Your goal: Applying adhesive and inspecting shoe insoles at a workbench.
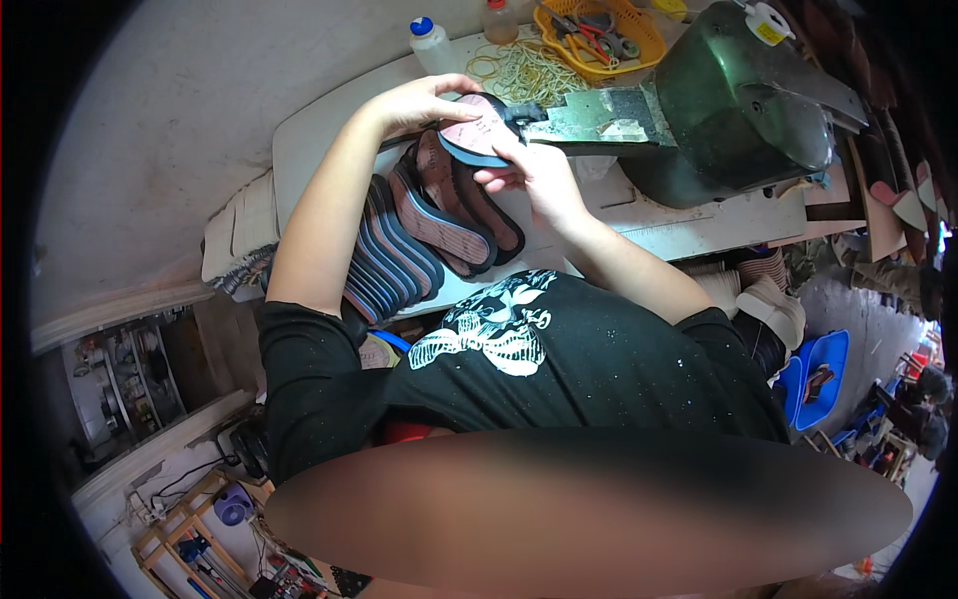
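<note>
Both my hands hold one shoe sole (475, 132), pink on its upper face with a dark and blue edge, against the narrow working end of a green machine (599, 118). My left hand (427, 106) grips its far left side, with the thumb over the pink face. On the near right side, my right hand (539, 182) pinches the edge, thumb on top and fingers below. Under my hands lie loose soles (441, 215) with brownish-pink faces. A row of stacked soles (387, 250) with grey-blue edges leans to their left.
Behind the machine's arm stand a white bottle with a blue cap (431, 48), a heap of pale cord (529, 72) and a yellow basket (639, 35) of tools and tape. A pale stack (241, 230) sits at the table's left end. A blue bin (823, 379) stands at the right.
</note>
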Motion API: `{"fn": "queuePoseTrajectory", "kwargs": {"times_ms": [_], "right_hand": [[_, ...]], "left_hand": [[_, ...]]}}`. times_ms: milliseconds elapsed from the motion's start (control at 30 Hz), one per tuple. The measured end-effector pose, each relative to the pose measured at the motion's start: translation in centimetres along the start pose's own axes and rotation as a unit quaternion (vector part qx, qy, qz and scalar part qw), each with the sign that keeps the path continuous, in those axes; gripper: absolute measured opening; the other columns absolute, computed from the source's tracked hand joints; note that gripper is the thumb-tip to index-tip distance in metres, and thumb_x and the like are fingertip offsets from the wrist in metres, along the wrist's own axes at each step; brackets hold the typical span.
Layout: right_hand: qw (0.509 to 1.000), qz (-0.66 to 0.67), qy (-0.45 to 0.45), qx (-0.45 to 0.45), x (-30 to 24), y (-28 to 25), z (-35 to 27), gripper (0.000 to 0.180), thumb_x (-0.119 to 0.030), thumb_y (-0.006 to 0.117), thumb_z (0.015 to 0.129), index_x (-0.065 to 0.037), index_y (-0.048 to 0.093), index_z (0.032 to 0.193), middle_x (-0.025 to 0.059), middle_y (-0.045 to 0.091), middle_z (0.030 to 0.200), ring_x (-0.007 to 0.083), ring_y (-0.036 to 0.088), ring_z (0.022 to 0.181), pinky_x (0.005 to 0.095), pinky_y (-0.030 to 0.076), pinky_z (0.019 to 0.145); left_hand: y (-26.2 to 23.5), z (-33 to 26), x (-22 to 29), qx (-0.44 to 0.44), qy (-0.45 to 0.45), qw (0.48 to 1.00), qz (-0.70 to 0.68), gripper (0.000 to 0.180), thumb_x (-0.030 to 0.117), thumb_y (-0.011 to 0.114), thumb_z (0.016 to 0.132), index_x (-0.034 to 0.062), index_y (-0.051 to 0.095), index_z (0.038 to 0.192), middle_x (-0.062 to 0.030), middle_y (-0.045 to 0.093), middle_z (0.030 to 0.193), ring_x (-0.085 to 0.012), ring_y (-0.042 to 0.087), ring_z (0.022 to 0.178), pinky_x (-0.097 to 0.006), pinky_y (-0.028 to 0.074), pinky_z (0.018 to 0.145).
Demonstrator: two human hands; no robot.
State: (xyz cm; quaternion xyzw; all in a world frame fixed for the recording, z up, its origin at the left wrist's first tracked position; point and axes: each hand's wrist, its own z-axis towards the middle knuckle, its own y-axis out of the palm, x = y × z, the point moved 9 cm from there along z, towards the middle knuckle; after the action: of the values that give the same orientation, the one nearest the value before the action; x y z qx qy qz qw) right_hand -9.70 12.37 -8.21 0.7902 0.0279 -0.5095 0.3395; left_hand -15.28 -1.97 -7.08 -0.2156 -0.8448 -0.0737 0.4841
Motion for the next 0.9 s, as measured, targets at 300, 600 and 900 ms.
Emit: {"fn": "queuePoseTrajectory", "kwargs": {"times_ms": [300,600,900], "right_hand": [[1.000,0.000,0.017,0.018,-0.2,-0.4,0.5,0.043,-0.037,0.056,0.090,0.003,0.064,0.102,0.0122,0.070,0.085,0.0166,0.068,0.068,0.0226,0.050,0.062],[0.997,-0.039,-0.013,0.068,0.3,-1.4,0.3,0.036,-0.038,0.062,0.086,-0.002,0.065,0.084,0.0041,0.066,0.075,0.0119,0.063,0.067,0.0229,0.045,0.063],[0.990,-0.134,-0.027,-0.020,-0.7,-1.7,-0.4,0.021,-0.029,0.068,0.082,-0.009,0.064,0.080,-0.0037,0.057,0.071,0.0039,0.046,0.061,0.0194,0.035,0.058]], "left_hand": [[-1.0,-1.9,-0.8,0.024,-0.017,0.989,0.145,0.031,0.031,0.071,0.080,0.0051,0.058,0.093,0.0026,0.055,0.076,-0.0066,0.050,0.068,-0.020,0.039,0.064],[2.1,-5.1,-2.4,0.065,-0.097,0.988,0.097,0.033,0.039,0.072,0.077,0.0070,0.067,0.079,0.0011,0.061,0.067,-0.0077,0.055,0.053,-0.025,0.045,0.047],[5.8,-6.4,-2.2,0.115,-0.116,0.986,0.016,0.051,0.049,0.068,0.078,-0.0019,0.065,0.084,-0.0105,0.063,0.070,-0.0162,0.062,0.054,-0.027,0.052,0.047]]}}
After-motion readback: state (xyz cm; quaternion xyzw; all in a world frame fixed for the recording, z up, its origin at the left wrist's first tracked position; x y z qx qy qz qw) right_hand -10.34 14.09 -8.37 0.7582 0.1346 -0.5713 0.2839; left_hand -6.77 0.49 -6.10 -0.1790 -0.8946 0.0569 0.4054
